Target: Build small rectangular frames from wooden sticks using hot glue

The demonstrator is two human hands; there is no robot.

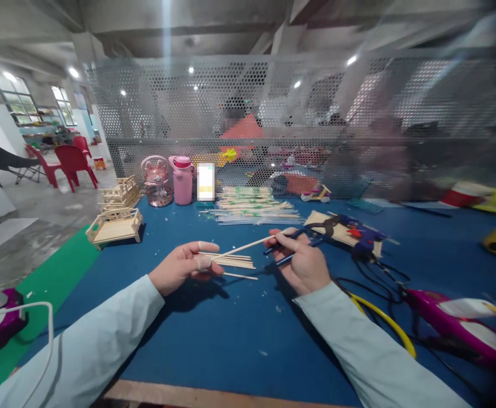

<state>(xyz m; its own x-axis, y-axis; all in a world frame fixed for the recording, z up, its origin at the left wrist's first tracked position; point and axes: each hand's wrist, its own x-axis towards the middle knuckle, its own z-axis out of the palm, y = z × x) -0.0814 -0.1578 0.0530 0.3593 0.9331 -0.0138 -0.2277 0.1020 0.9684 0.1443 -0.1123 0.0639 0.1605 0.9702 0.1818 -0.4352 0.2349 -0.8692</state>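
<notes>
My left hand (179,265), with pale covers on its fingertips, is closed round a small bunch of thin wooden sticks (237,260) that point right. One single wooden stick (248,246) slants up from the left fingers to my right hand (307,265), whose thumb and fingers pinch its far end. Dark-jawed pliers (327,226) with blue handles also sit in the right hand, jaws pointing away to the right. Just below the bunch shows another stick (242,276); I cannot tell whether it is held or lies on the blue table (230,340).
Bundled sticks (251,204) in plastic lie at the back. Small wooden models (118,225) stand left, near a pink bottle (183,181). A blue glue gun (364,238) rests on a board right, among cables and a purple power strip (456,323). Perforated metal screen (166,113) behind.
</notes>
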